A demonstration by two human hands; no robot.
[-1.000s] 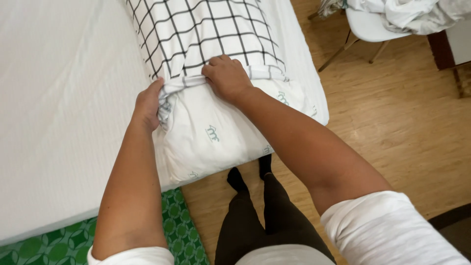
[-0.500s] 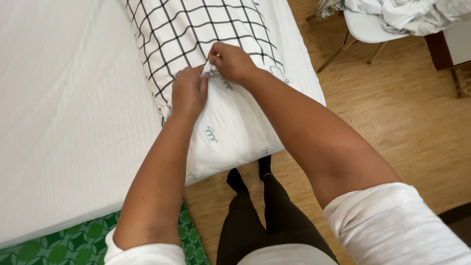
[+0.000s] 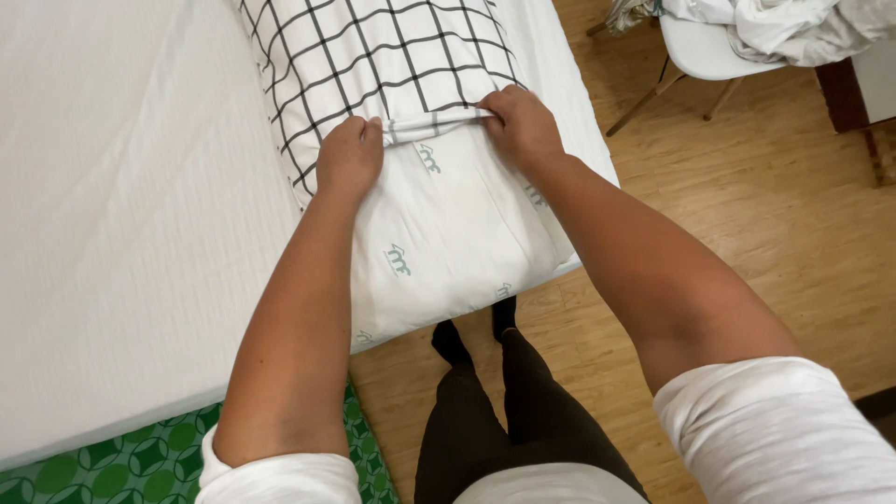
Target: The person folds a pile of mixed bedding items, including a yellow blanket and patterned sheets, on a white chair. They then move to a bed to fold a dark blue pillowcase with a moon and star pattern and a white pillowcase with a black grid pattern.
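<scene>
- The left hand [image 3: 347, 157] is clenched on the gathered open edge of the checked pillowcase [image 3: 373, 56], a white cloth with a black grid; the knuckles face up and the fingers curl under the hem, so their tips are hidden.
- The right hand [image 3: 523, 126] grips the same hem at the other side, fingers closed over the bunched edge, thumb tucked towards the cloth.
- Between the two sets of fingers the hem runs as a narrow rumpled band, pulled fairly taut from one hand to the other.
- Beyond the fingers, away from the person, the pillowcase already covers the far part of the white pillow [image 3: 448, 233].
- On the near side of the fingers the pillow lies bare, white with small green marks, reaching towards the person's legs and hanging a little past the bed's edge.
- The pillow rests on the white mattress [image 3: 121, 233], which spreads out wide to the left of the left fingers.
- Well to the right of the right fingers, on the wooden floor [image 3: 775, 224], stands a white chair [image 3: 709, 56] heaped with pale laundry [image 3: 784, 23].
- Below the left forearm, a green patterned mat [image 3: 93, 467] shows beside the bed.
</scene>
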